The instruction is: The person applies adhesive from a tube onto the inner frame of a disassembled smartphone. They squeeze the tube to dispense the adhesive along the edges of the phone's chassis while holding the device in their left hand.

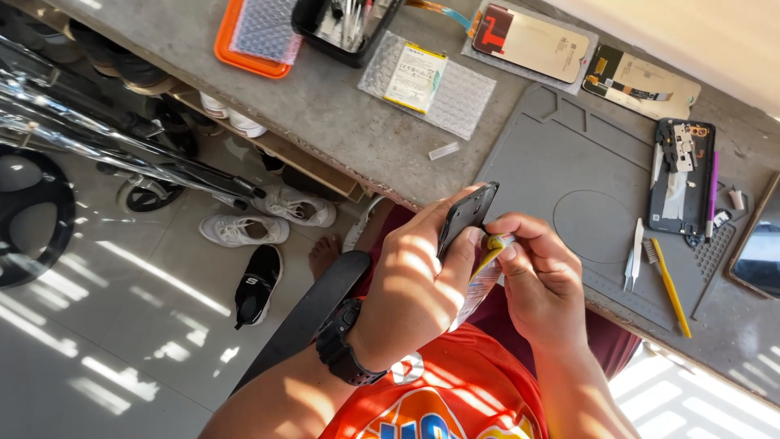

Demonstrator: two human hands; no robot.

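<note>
— What are we seeing from the head camera?

— We are looking down at both hands, held over the lap just in front of the bench (341,114). The left hand (414,284) is closing around a black phone frame (465,216), thumb on its near face and fingers behind, holding it tilted on edge. A black watch (345,349) is sitting on that wrist.

— And the right hand?

— The right hand (540,280) is pinching a small yellow-tipped tube (491,250) between thumb and forefinger – its tip is touching the lower edge of the frame. The fingers are curling tight, with no gap around the tube.

— What are we seeing on the bench?

— A grey mat (569,162) is lying just beyond the hands. On it, we are noticing white tweezers (634,256) and a yellow brush (668,284) side by side, and further off an opened phone (682,175) with a purple tool (712,191) beside it. Past the mat, two screen panels (532,36) are lying near the wall. To the left, a battery (416,77) is resting on bubble wrap, next to a black tool tray (345,24) and an orange tray (244,53).

— Anything below?

— Shoes (244,230) are lying on the tiled floor beside the bench.
</note>
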